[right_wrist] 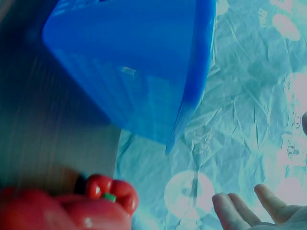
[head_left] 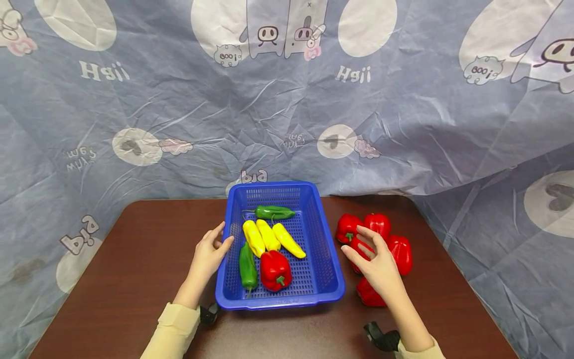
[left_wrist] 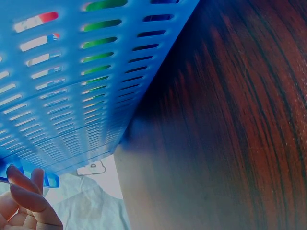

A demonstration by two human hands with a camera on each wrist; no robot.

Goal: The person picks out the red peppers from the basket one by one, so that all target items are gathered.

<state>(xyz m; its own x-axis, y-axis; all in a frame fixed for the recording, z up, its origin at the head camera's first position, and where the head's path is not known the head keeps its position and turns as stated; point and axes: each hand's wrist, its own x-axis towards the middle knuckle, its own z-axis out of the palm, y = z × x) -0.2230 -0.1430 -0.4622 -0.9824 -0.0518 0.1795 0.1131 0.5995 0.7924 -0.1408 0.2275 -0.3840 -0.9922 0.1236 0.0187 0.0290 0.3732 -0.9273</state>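
Observation:
A blue perforated plastic basket [head_left: 329, 259] sits on the table. It holds a red bell pepper [head_left: 275, 271], three yellow peppers [head_left: 253, 238] and two green peppers, one at the back [head_left: 274, 213] and one at the front left [head_left: 247, 267]. My left hand [head_left: 210, 253] is at the basket's left rim, thumb and fingers loosely bent right beside it. Over several red bell peppers [head_left: 400, 254] to the right of the basket, my right hand [head_left: 380, 264] is spread with nothing between thumb and fingers. It partly hides the peppers below.
The dark brown wooden table [head_left: 148, 259] extends on both sides of the basket. Behind it hangs a wrinkled grey-blue cloth [head_left: 269, 109] with cartoon prints. Black wrist straps [head_left: 383, 339] show below the hands.

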